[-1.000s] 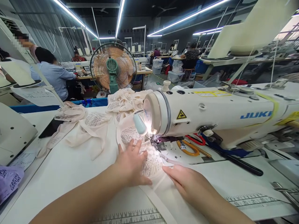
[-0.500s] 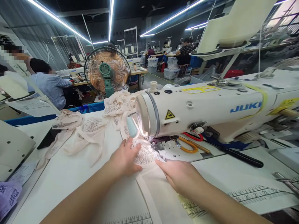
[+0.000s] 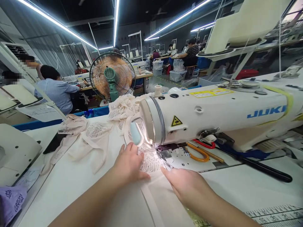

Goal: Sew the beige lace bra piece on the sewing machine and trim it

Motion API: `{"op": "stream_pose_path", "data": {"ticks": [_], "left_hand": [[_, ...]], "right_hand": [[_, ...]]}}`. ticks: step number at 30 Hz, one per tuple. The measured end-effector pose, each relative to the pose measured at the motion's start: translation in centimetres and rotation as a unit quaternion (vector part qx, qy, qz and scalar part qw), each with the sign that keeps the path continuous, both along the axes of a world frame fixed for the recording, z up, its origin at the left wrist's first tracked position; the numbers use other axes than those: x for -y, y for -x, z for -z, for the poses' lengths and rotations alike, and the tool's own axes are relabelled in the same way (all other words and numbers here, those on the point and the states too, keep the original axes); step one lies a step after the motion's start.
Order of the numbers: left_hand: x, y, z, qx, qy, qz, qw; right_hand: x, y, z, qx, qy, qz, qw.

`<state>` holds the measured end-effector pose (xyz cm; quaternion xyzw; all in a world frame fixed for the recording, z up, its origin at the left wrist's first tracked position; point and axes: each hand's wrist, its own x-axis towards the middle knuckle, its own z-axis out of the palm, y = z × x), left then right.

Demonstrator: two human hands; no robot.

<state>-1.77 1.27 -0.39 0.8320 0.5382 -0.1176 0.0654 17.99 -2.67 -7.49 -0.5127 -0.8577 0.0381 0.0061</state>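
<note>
Beige lace fabric (image 3: 150,162) lies under the lit needle area of a white JUKI sewing machine (image 3: 180,107), with a plain beige panel (image 3: 161,195) trailing toward me. My left hand (image 3: 129,162) rests on the lace's left side, fingers spread and thumb apart. At the right edge of the lace, my right hand (image 3: 187,181) pinches the fabric between thumb and fingers; its other fingers are mostly hidden underneath. A slim metal part (image 3: 165,162) runs between the needle area and this hand; I cannot tell whether the hand touches it. A pale blue pad (image 3: 136,134) is beside the machine head.
Lace garments (image 3: 97,135) are heaped left and behind the machine head. Orange-handled scissors (image 3: 199,154) and a black-handled tool (image 3: 265,168) lie under the machine arm. A ruler tape (image 3: 274,214) marks the front edge. A large fan (image 3: 112,75) and co-workers stand or sit beyond.
The whole view has shifted slightly, so the machine and hands appear a little lower and farther right. Both hands keep nearly the same places on the fabric.
</note>
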Motion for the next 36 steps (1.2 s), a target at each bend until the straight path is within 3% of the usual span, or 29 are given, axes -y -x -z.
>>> {"op": "stream_pose_path", "data": {"ticks": [5,13,18,25,36], "left_hand": [[-0.5,-0.4,1.5,0.091,-0.069,0.077,0.99],[-3.0,-2.9,3.7,0.187,-0.09,-0.103,0.973],[-3.1,-3.1,4.4,0.208,-0.095,-0.125,0.965],[-3.0,-3.3,4.7,0.198,-0.103,-0.135,0.965],[-3.0,-3.3,4.8,0.198,-0.1,-0.129,0.966]], "right_hand": [[-0.1,-0.6,1.7,-0.103,-0.153,-0.047,0.982],[0.0,-0.4,1.8,-0.185,-0.253,-0.066,0.947],[0.2,0.1,1.2,-0.184,-0.253,-0.038,0.949],[-0.1,0.4,1.5,-0.239,-0.267,-0.09,0.929],[-0.2,0.5,1.6,-0.237,-0.244,-0.099,0.935]]}}
